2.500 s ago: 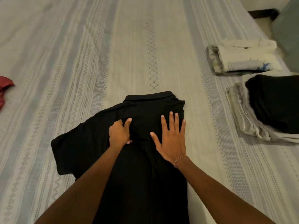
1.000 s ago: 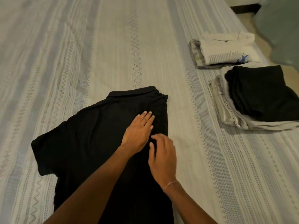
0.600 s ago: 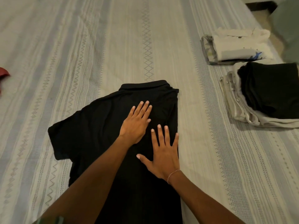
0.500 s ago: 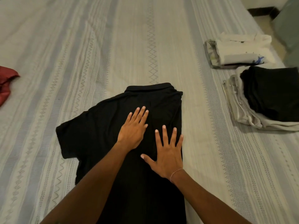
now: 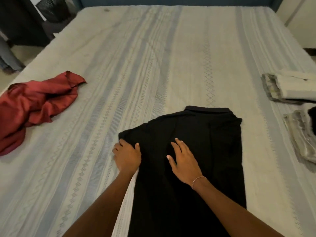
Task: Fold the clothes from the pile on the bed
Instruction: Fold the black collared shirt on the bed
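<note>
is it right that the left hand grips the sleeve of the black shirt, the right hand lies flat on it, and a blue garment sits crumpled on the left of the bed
Not quite: the head view shows the crumpled garment is red, not blue. The rest stands: the left hand has its grip on the sleeve edge of the black shirt, and the right hand lies flat on it.

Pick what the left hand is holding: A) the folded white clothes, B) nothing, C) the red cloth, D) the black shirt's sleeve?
D: the left hand grips the sleeve edge of the black shirt, far from the red cloth.
</note>
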Available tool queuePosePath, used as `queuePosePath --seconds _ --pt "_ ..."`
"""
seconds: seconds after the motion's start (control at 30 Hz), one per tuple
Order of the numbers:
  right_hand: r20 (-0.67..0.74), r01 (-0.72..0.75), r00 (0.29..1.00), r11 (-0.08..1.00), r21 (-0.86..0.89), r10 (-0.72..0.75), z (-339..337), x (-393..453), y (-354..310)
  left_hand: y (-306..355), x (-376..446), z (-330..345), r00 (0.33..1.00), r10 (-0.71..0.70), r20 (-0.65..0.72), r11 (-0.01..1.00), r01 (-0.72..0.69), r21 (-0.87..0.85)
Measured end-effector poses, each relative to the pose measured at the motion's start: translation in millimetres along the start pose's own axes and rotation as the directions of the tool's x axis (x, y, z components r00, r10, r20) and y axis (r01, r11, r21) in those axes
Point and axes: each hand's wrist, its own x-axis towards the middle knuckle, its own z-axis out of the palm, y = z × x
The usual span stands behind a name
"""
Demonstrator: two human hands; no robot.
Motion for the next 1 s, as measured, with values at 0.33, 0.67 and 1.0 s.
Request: queuePosePath --seconds 0.33,0.67,1.0 --pt "0.245 -0.076 0.964 0.992 -0.103 0.1 36.5 89.6 -43.9 -30.9 62.4 -5.7 0.963 -0.143 0.23 0.65 0.267 -0.711" --pt "0.285 -0.108 0.94 0.954 -0.281 0.19 41.9 113.7 -56.8 -50.9 60.8 -7.6 0.993 -0.106 0.055 0.65 0.111 -0.752" --pt "0.081 0.037 0.997 0.954 -0.298 -0.013 56.1 26.3 -102.1 -105.5 -20.0 -35.7 0.795 0.239 0.558 0.883 0.061 -0.465"
